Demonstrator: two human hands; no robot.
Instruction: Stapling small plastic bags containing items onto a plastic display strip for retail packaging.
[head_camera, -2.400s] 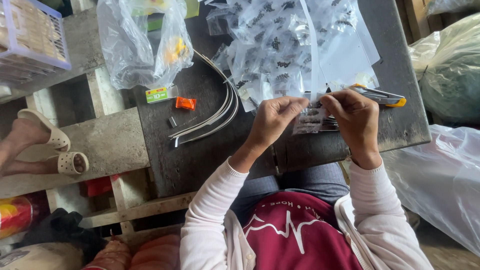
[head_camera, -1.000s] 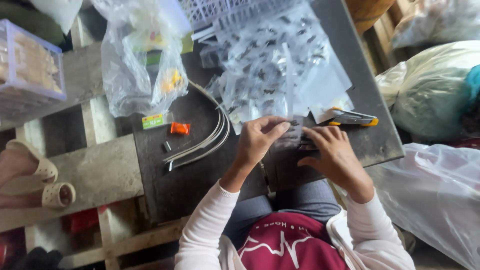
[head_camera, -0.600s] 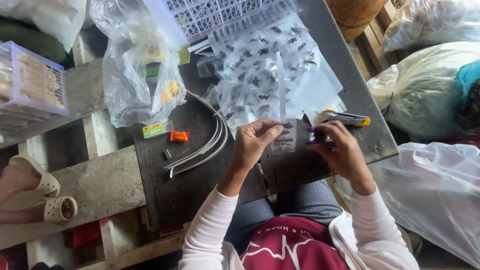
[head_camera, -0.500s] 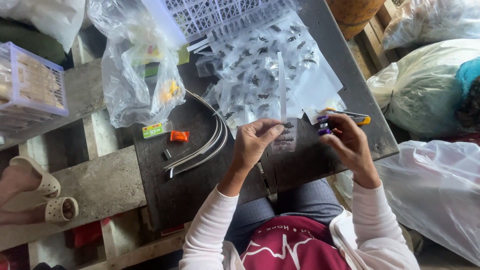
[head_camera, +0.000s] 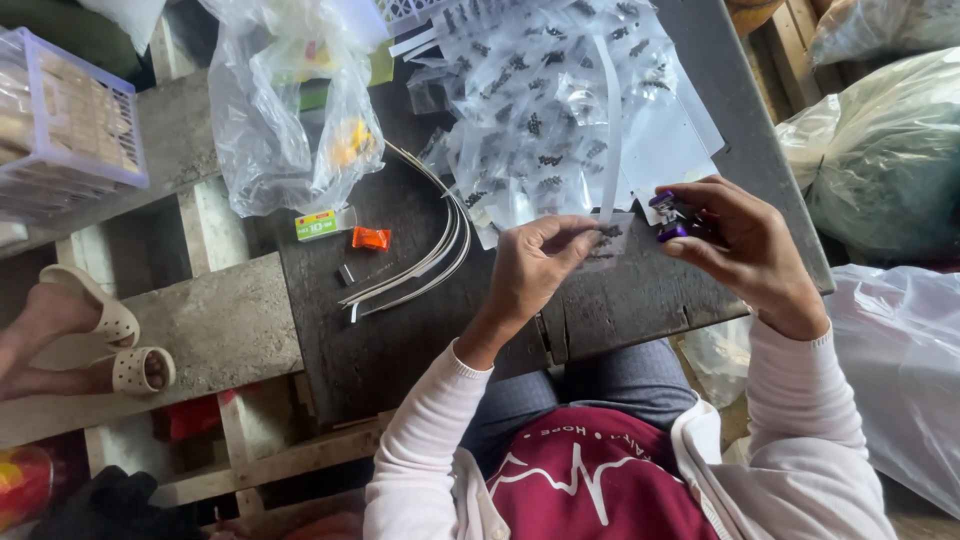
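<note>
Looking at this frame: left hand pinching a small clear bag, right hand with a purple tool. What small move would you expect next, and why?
Probably the right hand brings the small purple tool across to the small clear bag that the left hand pinches. The tool sits just right of the bag, apart from it, and the bag is held up off the dark table, presented toward it.

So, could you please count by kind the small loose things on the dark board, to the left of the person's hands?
Small orange piece: 1
Green and yellow flat packet: 1
Small dark block: 1
Bundle of curved thin strips: 1
Total: 4
</note>
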